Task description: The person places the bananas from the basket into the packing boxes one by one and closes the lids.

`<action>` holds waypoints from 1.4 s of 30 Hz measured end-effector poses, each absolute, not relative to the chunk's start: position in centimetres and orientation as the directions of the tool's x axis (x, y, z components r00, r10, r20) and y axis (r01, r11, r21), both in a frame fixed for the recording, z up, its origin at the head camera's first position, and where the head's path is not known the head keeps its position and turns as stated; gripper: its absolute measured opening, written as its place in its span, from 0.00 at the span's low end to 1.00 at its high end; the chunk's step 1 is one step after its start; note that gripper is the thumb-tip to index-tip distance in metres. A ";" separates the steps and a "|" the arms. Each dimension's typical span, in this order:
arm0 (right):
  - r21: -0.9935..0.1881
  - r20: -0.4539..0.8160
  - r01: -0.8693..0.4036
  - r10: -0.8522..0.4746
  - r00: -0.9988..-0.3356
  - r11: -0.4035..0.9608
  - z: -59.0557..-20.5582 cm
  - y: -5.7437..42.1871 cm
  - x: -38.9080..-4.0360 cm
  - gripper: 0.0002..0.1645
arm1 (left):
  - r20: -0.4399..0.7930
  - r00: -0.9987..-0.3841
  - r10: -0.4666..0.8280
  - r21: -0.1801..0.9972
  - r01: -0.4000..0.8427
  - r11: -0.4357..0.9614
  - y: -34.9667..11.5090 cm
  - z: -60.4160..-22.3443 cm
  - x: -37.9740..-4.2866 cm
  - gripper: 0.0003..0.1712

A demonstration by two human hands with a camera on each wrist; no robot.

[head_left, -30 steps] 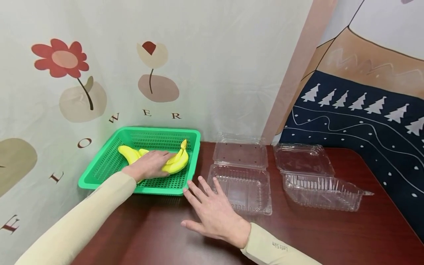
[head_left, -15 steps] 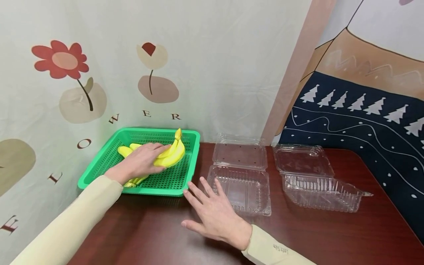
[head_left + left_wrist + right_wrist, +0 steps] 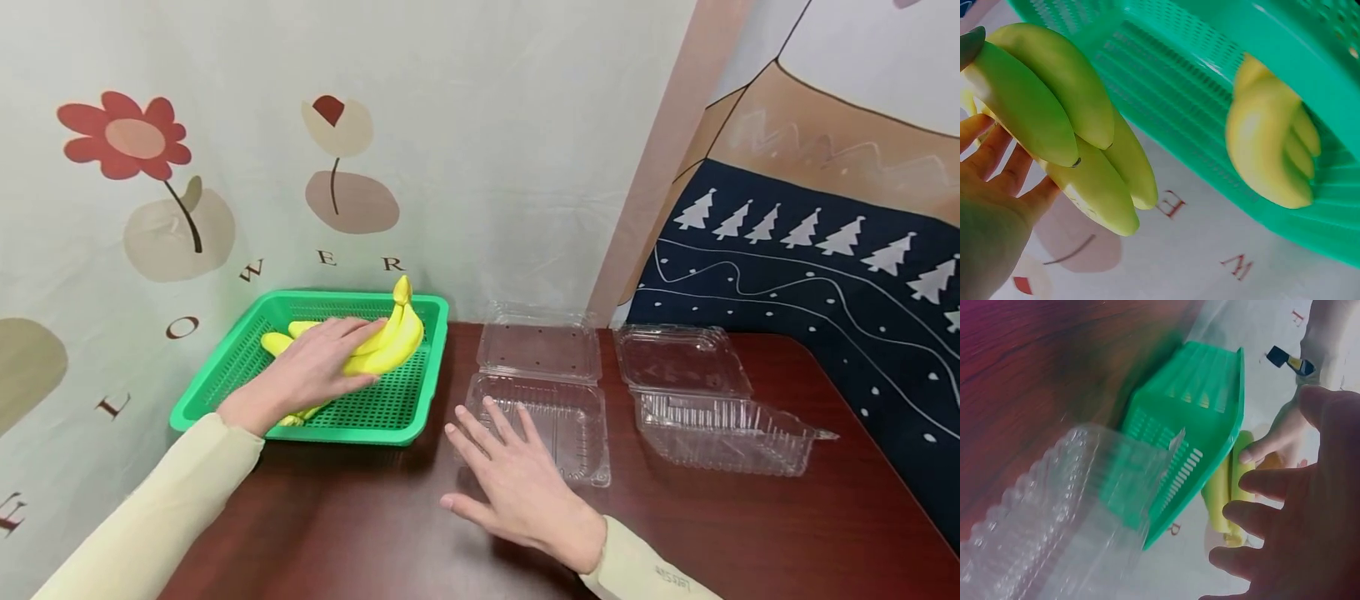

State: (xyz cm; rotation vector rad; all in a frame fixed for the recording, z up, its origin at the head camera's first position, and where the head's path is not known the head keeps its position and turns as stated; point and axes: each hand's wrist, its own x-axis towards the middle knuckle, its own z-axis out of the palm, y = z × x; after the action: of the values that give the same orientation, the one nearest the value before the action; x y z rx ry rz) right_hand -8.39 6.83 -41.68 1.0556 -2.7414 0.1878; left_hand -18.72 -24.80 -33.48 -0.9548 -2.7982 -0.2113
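- Wall cloth (image 3: 465,167), left and back: 2 printed flowers, 1 red (image 3: 135,137), 1 tulip-like (image 3: 337,125); 6 printed letters, F L O W E R.
- 2 arms in view, both in cream sleeves; left one (image 3: 165,500) comes in from lower left.
- 1 green basket (image 3: 375,435) on the table, left half, close to the cloth. Slotted floor, perforated walls.
- 2 banana bunches total. Bunch 1 (image 3: 1266,144) lies in the basket, left part, partly behind the left hand in head view; its exact banana count can't be told.
- Left hand (image 3: 318,360): clamped on bunch 2 (image 3: 393,343), thumb one side, fingers the other. Bunch is up over the basket's right part, stem end pointing up; 4 bananas countable in left wrist view.
- Right hand (image 3: 528,492): fingers spread apart, palm down, overlapping the near left part of the first container. Contact with it: can't tell.
- 2 clear hinged containers, both open, lids to the back: left one (image 3: 577,417) just right of basket, right one (image 3: 720,437) beside it.
- 1 dark red-brown table (image 3: 360,517) under everything.
- Far right, 1 navy panel (image 3: 750,325): 7 whole white trees, 1 cut by the frame edge.
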 end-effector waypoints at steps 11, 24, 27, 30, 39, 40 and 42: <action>-0.051 0.303 -0.626 -0.585 -0.752 0.778 -41.4 10.7 -8.0 0.47 | 0.301 -0.679 0.670 0.044 0.711 0.701 -21.3 -32.9 -17.2 0.47; -0.049 0.364 -0.547 -0.495 -0.789 0.836 -41.3 14.7 -7.6 0.47 | 0.328 -0.592 0.736 -0.001 0.779 0.628 -16.4 -32.8 -15.3 0.46; -0.073 0.372 -0.526 -0.466 -0.803 0.847 -41.4 15.7 -7.6 0.46 | 0.339 -0.573 0.746 0.005 0.794 0.608 -15.4 -33.2 -15.0 0.46; -0.102 0.379 -0.504 -0.436 -0.817 0.857 -41.4 16.5 -7.6 0.46 | 0.341 -0.563 0.753 0.016 0.804 0.594 -14.6 -33.4 -14.6 0.45; -0.165 0.326 -0.461 -0.393 -0.860 0.872 -42.0 18.0 -7.5 0.47 | 0.327 -0.551 0.768 0.021 0.817 0.577 -12.3 -34.5 -13.9 0.46; -0.170 0.330 -0.464 -0.393 -0.858 0.870 -42.2 18.0 -7.5 0.47 | 0.327 -0.547 0.770 0.022 0.819 0.573 -12.0 -34.6 -13.8 0.46; -0.181 0.329 -0.466 -0.393 -0.859 0.866 -42.6 18.2 -7.5 0.47 | 0.322 -0.543 0.776 0.025 0.824 0.566 -11.6 -34.8 -13.7 0.46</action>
State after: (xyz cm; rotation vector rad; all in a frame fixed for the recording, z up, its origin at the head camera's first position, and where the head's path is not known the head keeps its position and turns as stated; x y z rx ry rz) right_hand -7.51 18.22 -42.57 0.6479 -2.7570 0.3692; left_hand -13.70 -11.57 -34.79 -1.3232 -2.5269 -0.2515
